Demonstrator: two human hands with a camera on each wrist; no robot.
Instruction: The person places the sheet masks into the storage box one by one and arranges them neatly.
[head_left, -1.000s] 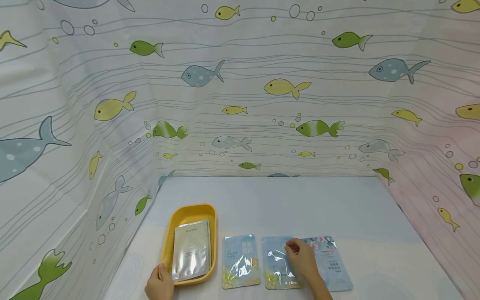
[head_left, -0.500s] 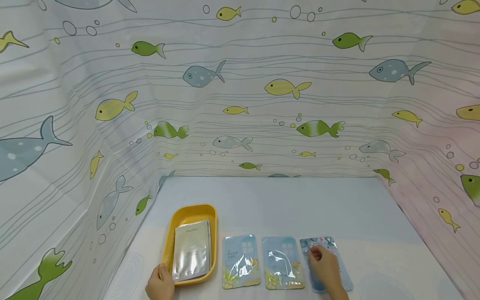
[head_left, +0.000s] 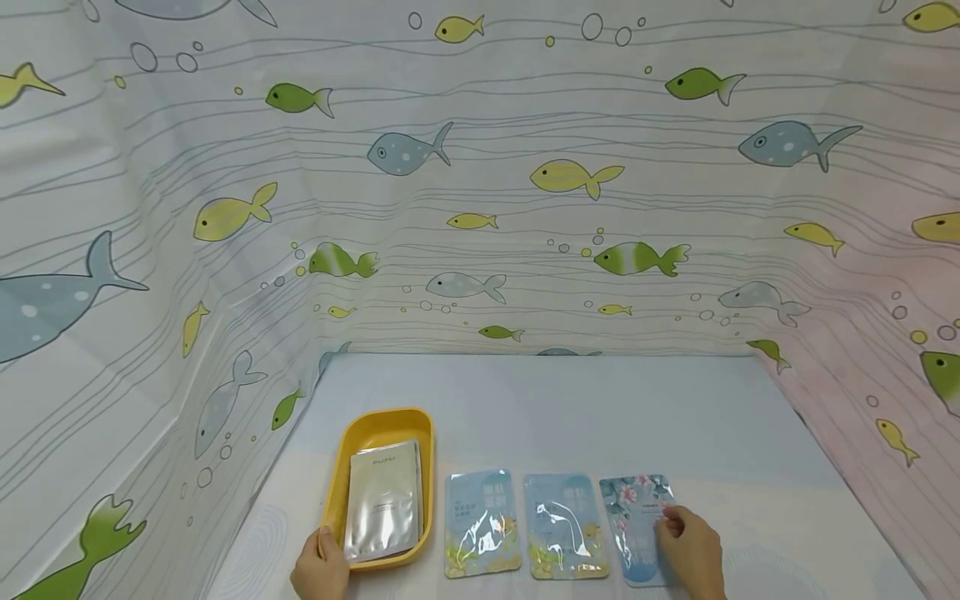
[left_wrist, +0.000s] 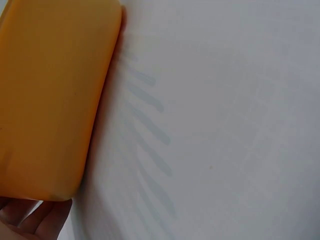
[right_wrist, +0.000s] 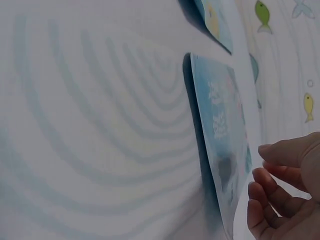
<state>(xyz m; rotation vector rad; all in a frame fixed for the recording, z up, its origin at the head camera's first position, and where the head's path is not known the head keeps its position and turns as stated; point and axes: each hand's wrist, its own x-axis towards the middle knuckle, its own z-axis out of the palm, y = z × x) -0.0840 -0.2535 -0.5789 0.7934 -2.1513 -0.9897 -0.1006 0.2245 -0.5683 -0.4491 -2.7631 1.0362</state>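
At the front left, my left hand grips the near left corner of a yellow tray, thumb on its rim. The left wrist view shows fingers against the tray's end. Silver sheet-mask packets lie inside, the top packet covering the rest. To the right, two blue sheet-mask packets, a left one and a middle one, lie side by side. My right hand is over the right edge of a floral blue packet. In the right wrist view its fingers are loosely bent, with nothing between them and the thumb.
A pale tabletop stretches behind the tray and the row of packets. Fish-patterned sheeting stands as walls at the back and on both sides.
My right hand has moved right, from the middle blue packet across the floral packet to its right edge, uncovering both. My left hand has stayed on the tray. The packets lie where they were.
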